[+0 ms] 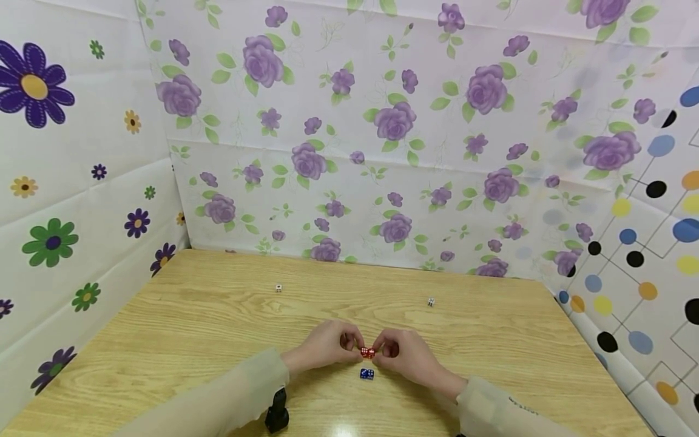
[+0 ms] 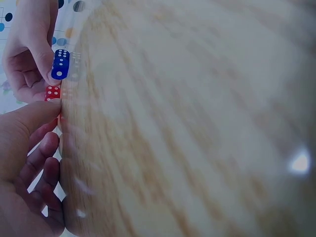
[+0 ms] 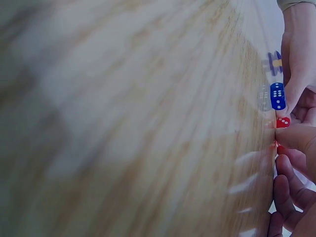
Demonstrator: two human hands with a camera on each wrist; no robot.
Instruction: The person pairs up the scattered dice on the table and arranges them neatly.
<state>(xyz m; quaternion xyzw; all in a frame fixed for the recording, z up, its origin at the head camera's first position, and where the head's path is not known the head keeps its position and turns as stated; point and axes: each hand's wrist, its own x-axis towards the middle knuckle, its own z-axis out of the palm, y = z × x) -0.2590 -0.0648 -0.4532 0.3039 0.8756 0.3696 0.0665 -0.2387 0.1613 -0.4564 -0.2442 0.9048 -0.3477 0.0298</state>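
Two red dice (image 1: 368, 352) sit side by side, touching, on the wooden table. My left hand (image 1: 332, 343) pinches the left red die between thumb and forefinger. From the other side, my right hand (image 1: 408, 357) pinches the right red die the same way. Just in front of them, nearer to me, a pair of blue dice (image 1: 367, 374) stands side by side, touched by neither hand. Both wrist views show the blue dice (image 2: 60, 64) close by the fingers, while the thumbs cover part of the red dice (image 3: 283, 121).
Farther back on the table (image 1: 191, 340) lie two white dice, one white die (image 1: 278, 288) at the left and another white die (image 1: 431, 301) at the right. Patterned cloths hang behind the table and along both sides.
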